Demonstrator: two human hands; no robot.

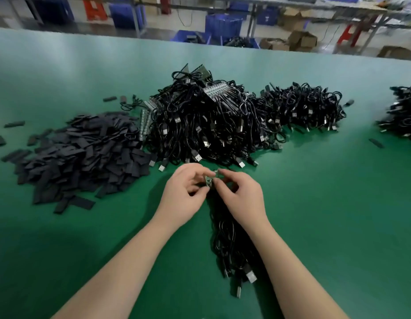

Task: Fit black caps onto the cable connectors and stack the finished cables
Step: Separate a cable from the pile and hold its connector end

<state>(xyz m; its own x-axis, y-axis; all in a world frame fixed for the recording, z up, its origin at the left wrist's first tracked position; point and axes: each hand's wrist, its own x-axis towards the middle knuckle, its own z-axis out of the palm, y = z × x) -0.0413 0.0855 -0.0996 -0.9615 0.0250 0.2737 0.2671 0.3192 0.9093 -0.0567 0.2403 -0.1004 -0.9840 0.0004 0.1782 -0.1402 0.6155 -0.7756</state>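
Both hands, left hand [185, 188] and right hand [240, 192], have a pinching grip on a small silvery metal cable connector [210, 180] just above the green tabletop [338, 203], so a crooked push could probably jam or drop the cap, which is hidden.

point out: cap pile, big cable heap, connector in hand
cap pile [82, 157], head view, middle of the pile
big cable heap [206, 125], head view, centre of the heap
connector [209, 180], head view, metal part between fingertips
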